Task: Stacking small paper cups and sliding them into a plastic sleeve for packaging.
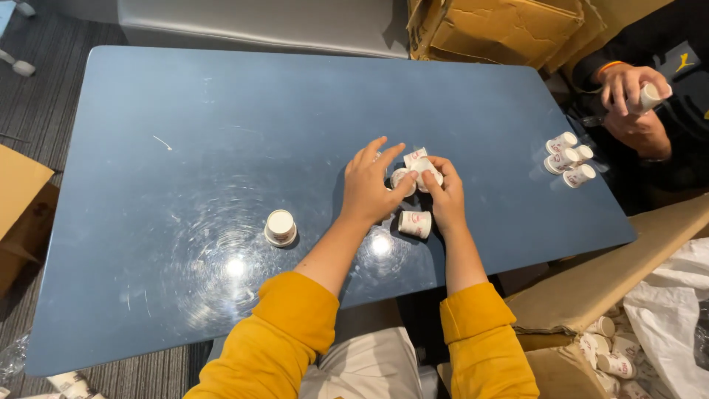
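Nearest the viewer, on the blue table (185, 111), one small paper cup (415, 223) lies sideways between both wrists. Beyond, left hand (367, 186) and right hand (446, 193) pinch a cluster of cups (413, 171), fingers partly spread. Farther right, four more cups (568, 159) lie near a co-worker's hands (628, 92).

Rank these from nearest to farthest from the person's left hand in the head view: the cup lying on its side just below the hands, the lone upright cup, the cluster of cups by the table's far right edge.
From the left hand:
1. Cup lying on its side, just to its lower right.
2. Lone upright cup, off to the left.
3. Cluster of cups, far right, beside another person's hands.
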